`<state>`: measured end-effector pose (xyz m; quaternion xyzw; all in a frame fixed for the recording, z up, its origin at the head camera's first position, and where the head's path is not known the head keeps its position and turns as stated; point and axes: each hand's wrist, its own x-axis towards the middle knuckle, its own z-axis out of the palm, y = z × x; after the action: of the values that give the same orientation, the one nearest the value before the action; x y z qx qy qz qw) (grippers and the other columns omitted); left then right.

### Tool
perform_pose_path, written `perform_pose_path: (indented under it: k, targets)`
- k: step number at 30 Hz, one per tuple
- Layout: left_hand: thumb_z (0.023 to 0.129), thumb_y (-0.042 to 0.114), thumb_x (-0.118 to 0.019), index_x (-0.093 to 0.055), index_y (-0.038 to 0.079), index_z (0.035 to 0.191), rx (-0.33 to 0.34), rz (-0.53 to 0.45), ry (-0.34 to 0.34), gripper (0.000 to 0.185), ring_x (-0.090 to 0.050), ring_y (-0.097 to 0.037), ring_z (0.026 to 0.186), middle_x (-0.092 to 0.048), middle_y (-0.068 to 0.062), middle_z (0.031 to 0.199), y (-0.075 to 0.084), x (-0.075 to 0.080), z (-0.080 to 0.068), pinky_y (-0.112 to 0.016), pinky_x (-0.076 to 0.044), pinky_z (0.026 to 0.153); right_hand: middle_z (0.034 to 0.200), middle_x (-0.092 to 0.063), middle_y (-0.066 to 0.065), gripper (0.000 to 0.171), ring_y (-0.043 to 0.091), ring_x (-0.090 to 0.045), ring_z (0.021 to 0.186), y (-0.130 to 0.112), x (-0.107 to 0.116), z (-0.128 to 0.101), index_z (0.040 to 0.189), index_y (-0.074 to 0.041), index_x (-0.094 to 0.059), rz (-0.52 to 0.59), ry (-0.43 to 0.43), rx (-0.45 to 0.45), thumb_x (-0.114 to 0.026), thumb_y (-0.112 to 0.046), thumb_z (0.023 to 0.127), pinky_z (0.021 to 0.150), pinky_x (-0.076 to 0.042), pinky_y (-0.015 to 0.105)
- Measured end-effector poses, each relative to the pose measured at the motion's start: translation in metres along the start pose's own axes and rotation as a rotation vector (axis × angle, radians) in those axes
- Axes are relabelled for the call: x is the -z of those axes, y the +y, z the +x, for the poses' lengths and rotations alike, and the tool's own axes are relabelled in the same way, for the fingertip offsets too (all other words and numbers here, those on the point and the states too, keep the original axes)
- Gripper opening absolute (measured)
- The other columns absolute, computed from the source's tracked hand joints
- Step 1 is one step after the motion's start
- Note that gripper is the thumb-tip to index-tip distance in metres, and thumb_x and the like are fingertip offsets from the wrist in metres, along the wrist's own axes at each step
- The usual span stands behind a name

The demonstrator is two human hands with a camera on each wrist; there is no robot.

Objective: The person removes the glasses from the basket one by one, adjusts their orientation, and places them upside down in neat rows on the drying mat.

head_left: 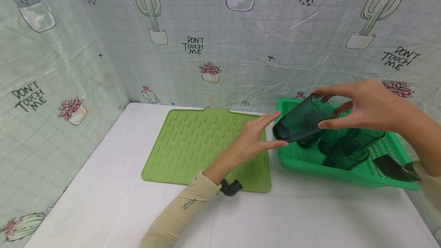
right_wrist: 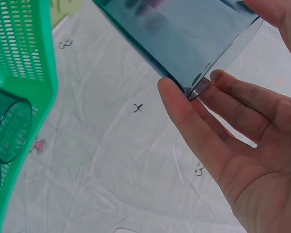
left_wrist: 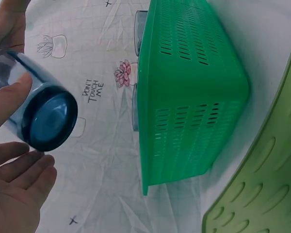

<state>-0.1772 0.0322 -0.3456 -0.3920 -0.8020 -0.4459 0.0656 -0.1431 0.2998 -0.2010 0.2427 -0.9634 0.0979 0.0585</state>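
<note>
The rim end of the glass is pinched by the right grip, the thumb being laid on the near side and the fingers at the far side. By this hold at the edge, most of the body is left uncovered. The glass is held tilted between the two grips, its mouth turned toward the right one and its base set lower, toward the left grip. That left grip is spread about the base, thumb and fingers placed on opposite sides; how firmly the glass is touched there cannot be told from these angles. With so smooth a thing held at a slant, a slide toward the base could presumably be checked by the lower grip.

Beneath the right grip, the basket is set, with other glasses gathered close together inside it, seemingly prevented from rolling away by its raised walls. To the left of the left grip, and partly under its forearm, the mat is laid flat; by its ridges, sliding would likely be hindered. Mat and basket are both carried by the counter, and beyond both grips a patterned cloth is hung.
</note>
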Motion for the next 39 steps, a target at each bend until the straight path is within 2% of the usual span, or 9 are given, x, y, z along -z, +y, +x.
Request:
perform_pose_path:
  k: [9, 16, 19, 22, 26, 29, 32, 34, 39]
  targets:
    - [0.081, 0.023, -0.089, -0.048, 0.010, 0.149, -0.038, -0.165, 0.078, 0.081, -0.059, -0.010, 0.125, -0.058, -0.007, 0.142, -0.002, -0.014, 0.008, -0.016, -0.047, 0.102, 0.117, -0.072, 0.010, 0.079, 0.016, -0.076, 0.074, -0.001, -0.002, -0.001, 0.141, -0.017, -0.063, 0.052, 0.042, 0.023, -0.095, -0.031, 0.070, 0.063, -0.061, 0.033]
    - [0.080, 0.014, -0.089, -0.049, 0.006, 0.147, -0.041, -0.270, 0.118, 0.079, -0.062, -0.014, 0.120, -0.060, -0.011, 0.139, 0.000, -0.018, 0.008, -0.019, -0.051, 0.098, 0.123, -0.071, 0.011, 0.082, 0.013, -0.076, 0.077, 0.000, -0.001, -0.002, 0.143, -0.019, -0.061, 0.073, 0.035, 0.041, -0.095, -0.029, 0.070, 0.064, -0.061, 0.034]
    - [0.079, 0.013, -0.089, -0.051, 0.006, 0.146, -0.036, -0.283, 0.139, 0.078, -0.063, -0.015, 0.115, -0.061, -0.012, 0.137, 0.001, -0.017, 0.005, -0.019, -0.053, 0.093, 0.129, -0.068, 0.013, 0.083, 0.013, -0.076, 0.084, 0.000, -0.002, -0.002, 0.144, -0.018, -0.060, 0.124, 0.028, 0.053, -0.095, -0.024, 0.070, 0.065, -0.062, 0.031]
    - [0.078, 0.011, -0.089, -0.052, 0.006, 0.146, -0.037, -0.293, 0.166, 0.077, -0.063, -0.015, 0.113, -0.061, -0.011, 0.137, 0.001, -0.016, 0.003, -0.021, -0.055, 0.091, 0.133, -0.066, 0.012, 0.084, 0.002, -0.071, 0.097, 0.002, -0.003, -0.002, 0.145, -0.018, -0.059, 0.178, 0.029, 0.073, -0.096, -0.018, 0.069, 0.067, -0.061, 0.023]
    - [0.077, 0.010, -0.090, -0.054, 0.005, 0.144, -0.058, -0.274, 0.206, 0.076, -0.062, -0.017, 0.113, -0.062, -0.011, 0.135, 0.001, -0.014, 0.002, -0.020, -0.054, 0.091, 0.140, -0.060, 0.009, 0.087, 0.010, -0.065, 0.115, 0.005, -0.004, -0.001, 0.148, -0.017, -0.054, 0.224, -0.009, 0.076, -0.094, -0.014, 0.072, 0.073, -0.059, 0.018]
    - [0.076, 0.010, -0.090, -0.055, 0.004, 0.144, -0.092, -0.248, 0.229, 0.076, -0.062, -0.017, 0.113, -0.063, -0.011, 0.133, 0.001, -0.014, 0.002, -0.019, -0.053, 0.092, 0.145, -0.054, 0.009, 0.088, 0.027, -0.060, 0.121, 0.007, -0.003, 0.000, 0.151, -0.016, -0.049, 0.257, -0.059, 0.064, -0.092, -0.012, 0.074, 0.078, -0.058, 0.017]
    - [0.076, 0.011, -0.091, -0.056, 0.004, 0.142, -0.119, -0.219, 0.251, 0.075, -0.062, -0.016, 0.118, -0.064, -0.011, 0.132, 0.000, -0.014, 0.002, -0.019, -0.051, 0.097, 0.149, -0.050, 0.009, 0.089, 0.029, -0.057, 0.125, 0.010, -0.003, 0.000, 0.152, -0.018, -0.045, 0.279, -0.102, 0.056, -0.091, -0.011, 0.076, 0.083, -0.056, 0.015]
    - [0.075, 0.012, -0.091, -0.057, 0.005, 0.142, -0.122, -0.208, 0.261, 0.075, -0.062, -0.014, 0.120, -0.064, -0.010, 0.133, 0.000, -0.014, 0.002, -0.020, -0.049, 0.100, 0.151, -0.047, 0.010, 0.089, 0.032, -0.056, 0.127, 0.011, -0.002, 0.000, 0.154, -0.018, -0.042, 0.272, -0.132, 0.043, -0.090, -0.012, 0.078, 0.086, -0.058, 0.020]
    - [0.073, 0.013, -0.093, -0.059, 0.006, 0.141, -0.084, -0.206, 0.269, 0.077, -0.063, -0.014, 0.122, -0.066, -0.009, 0.134, 0.000, -0.014, 0.004, -0.020, -0.049, 0.101, 0.156, -0.041, 0.014, 0.089, 0.044, -0.054, 0.129, 0.012, 0.000, 0.001, 0.156, -0.018, -0.035, 0.236, -0.218, -0.001, -0.087, -0.019, 0.083, 0.091, -0.058, 0.049]
